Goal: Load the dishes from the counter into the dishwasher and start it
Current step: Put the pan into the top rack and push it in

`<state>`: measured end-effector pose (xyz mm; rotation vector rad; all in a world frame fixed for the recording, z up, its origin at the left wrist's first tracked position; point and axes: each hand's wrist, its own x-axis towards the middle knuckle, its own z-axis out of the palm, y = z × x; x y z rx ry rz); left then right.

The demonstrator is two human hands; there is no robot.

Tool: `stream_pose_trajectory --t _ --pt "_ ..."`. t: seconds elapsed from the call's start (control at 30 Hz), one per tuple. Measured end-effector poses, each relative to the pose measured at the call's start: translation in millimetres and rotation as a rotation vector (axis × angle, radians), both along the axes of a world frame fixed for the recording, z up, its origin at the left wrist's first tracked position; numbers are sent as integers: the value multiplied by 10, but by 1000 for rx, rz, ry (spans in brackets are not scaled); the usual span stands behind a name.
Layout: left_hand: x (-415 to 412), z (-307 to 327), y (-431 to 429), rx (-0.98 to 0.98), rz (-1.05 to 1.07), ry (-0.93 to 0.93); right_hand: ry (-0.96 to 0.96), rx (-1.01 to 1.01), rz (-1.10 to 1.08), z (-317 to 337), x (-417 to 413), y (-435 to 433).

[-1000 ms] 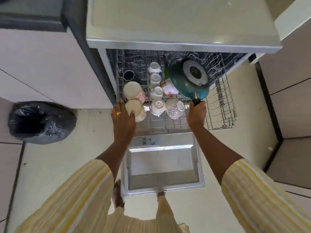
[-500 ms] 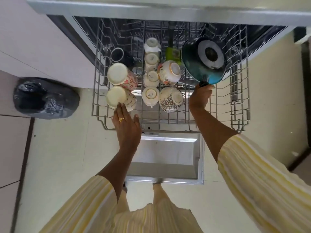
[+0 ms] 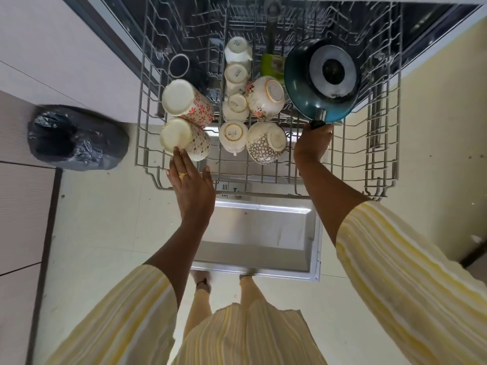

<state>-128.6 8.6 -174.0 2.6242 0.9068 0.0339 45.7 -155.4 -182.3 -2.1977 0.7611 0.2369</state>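
The wire rack stood pulled out over the open dishwasher door. The right hand was curled round the black handle of a teal pan. The pan sat bottom-up and tilted at the right middle of the rack, its silver base disc facing the camera. The left hand was flat with straight, slightly spread fingers, one fingertip touching the edge of a lattice-patterned mug at the rack's front left. A red-flowered mug lay just behind it. Four small white cups stood upside down in a row down the middle. Each base carried a dark printed word, possibly "SISTA", though the print was too soft to be sure. Beside them sat a flowered bowl and a dotted bowl, both upturned. A black bin bag sat on the floor at left.
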Motion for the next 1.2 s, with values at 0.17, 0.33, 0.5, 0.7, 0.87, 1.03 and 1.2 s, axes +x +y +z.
stream_pose_trajectory --t 0.17,0.33,0.5,0.7,0.87,1.03,1.2 --pt "-189 21 -161 -25 156 -3 -3 -36 -23 154 -228 -38" --pt "-339 35 -305 -105 304 46 -121 -176 -53 324 -700 -66" --pt "-389 28 -361 -216 356 59 -104 -111 -274 395 -1199 34" --pt "-415 -23 -279 -322 390 76 46 363 -455 351 -1389 48" --pt "-393 -67 -187 -306 359 85 -27 224 -429 266 -1458 16" --pt "-348 -109 -185 -278 372 104 -51 166 -455 218 -1435 29" --pt "-304 -145 -148 -260 360 89 -91 166 -488 184 -1400 56"
